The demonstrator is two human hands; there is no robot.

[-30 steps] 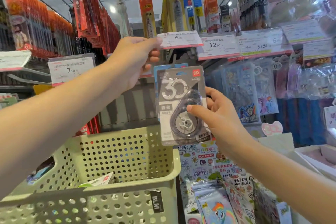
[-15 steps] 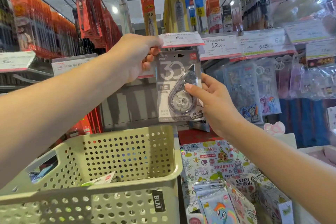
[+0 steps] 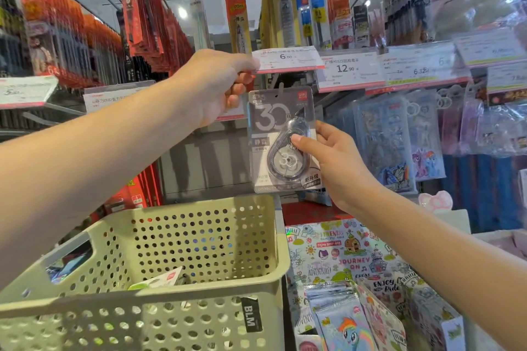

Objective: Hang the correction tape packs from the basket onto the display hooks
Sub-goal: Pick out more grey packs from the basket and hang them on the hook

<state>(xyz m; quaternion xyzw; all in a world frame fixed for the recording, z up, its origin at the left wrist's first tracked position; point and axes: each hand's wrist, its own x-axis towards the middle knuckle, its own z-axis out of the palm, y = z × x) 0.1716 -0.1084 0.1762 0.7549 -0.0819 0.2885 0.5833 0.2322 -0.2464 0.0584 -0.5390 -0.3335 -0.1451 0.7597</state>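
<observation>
one correction tape pack (image 3: 281,139) is held upright at frame centre, pinched at its right edge by the right hand (image 3: 333,162), thumb on the clear blister. the pack's hang hole sits just under the 6.00 price tag (image 3: 288,59), where a hook tip (image 3: 281,86) seems to show. the tag is gripped at its left end and tipped up by the left hand (image 3: 216,85), fingers curled round it. whether the hole is already on the hook cannot be told.

handling, judged: light, stiff card back with rigid plastic blister; smooth and a little slippery; the card may bend near the hole. a grip low on the card edge or across the blister is judged best, leaving the top free.

surroundings: perforated basket (image 3: 199,308) at lower left, with at least one more pack (image 3: 159,282) inside. hanging goods overhead, a 12.90 tag (image 3: 346,68) just right. the price tag is judged the main obstruction to the hook.
</observation>
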